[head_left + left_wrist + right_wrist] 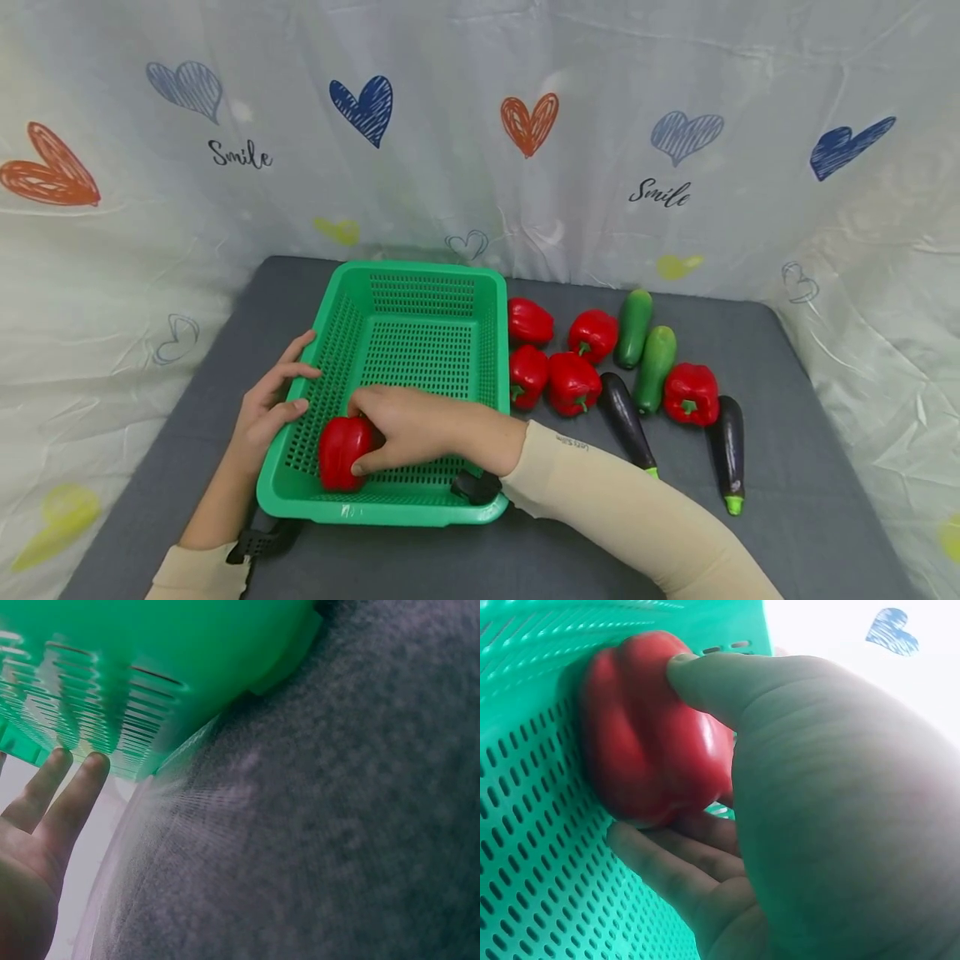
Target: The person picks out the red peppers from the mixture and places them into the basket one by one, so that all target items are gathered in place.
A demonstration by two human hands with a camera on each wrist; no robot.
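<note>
My right hand (408, 425) holds a red bell pepper (343, 454) inside the green plastic basket (495, 292), at its near left corner. In the right wrist view, the thumb lies on one side of the pepper (656, 739) and the fingers reach under the other side, close to the perforated basket wall. My left hand (266, 412) rests at the basket's left rim, its fingers spread and the tips just over the edge. Two of its fingers (71, 791) extend straight along the outer wall in the left wrist view.
Right of the basket lie several red bell peppers (573, 383), two green cucumbers (656, 367) and two dark eggplants (727, 450). They rest on a grey-covered table (795, 467). A pale curtain (465, 192) with printed hearts hangs behind it.
</note>
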